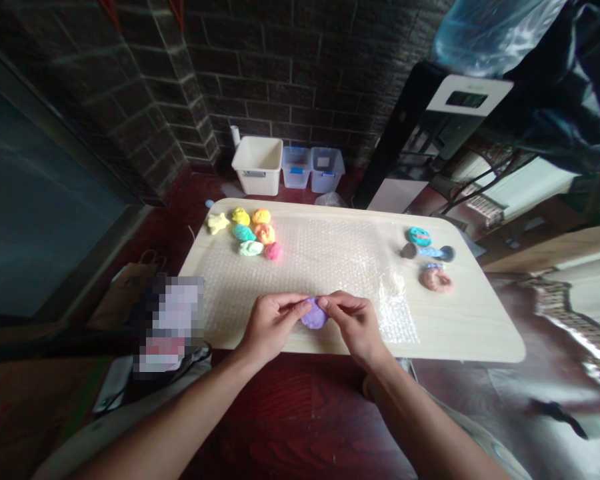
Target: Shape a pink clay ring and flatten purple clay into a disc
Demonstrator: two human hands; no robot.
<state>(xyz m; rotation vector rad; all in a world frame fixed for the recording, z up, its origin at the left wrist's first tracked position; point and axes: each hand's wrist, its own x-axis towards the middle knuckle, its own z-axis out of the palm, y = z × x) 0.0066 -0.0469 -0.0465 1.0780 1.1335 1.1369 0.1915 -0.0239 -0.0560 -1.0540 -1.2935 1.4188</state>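
Note:
A flattened round piece of purple modelling clay (314, 316) is pinched between both hands above the near edge of the table. My left hand (275, 321) grips its left side, thumb on top. My right hand (353, 321) grips the right side the same way. Bubble wrap (325, 257) lies under and beyond the hands. At the far left sit several lumps of clay, among them yellow (241, 216), teal (243, 232) and pink (273, 251) ones. To the right are a teal round piece (419, 236), a blue bar with dark ends (433, 252) and a brownish-pink ring (437, 279).
The pale wooden table (475, 320) has rounded corners. Behind it on the floor stand a white bin (258, 175) and two clear plastic boxes (296, 170). A water dispenser (405, 147) stands at the back right. A paper bag (123, 290) is on the left.

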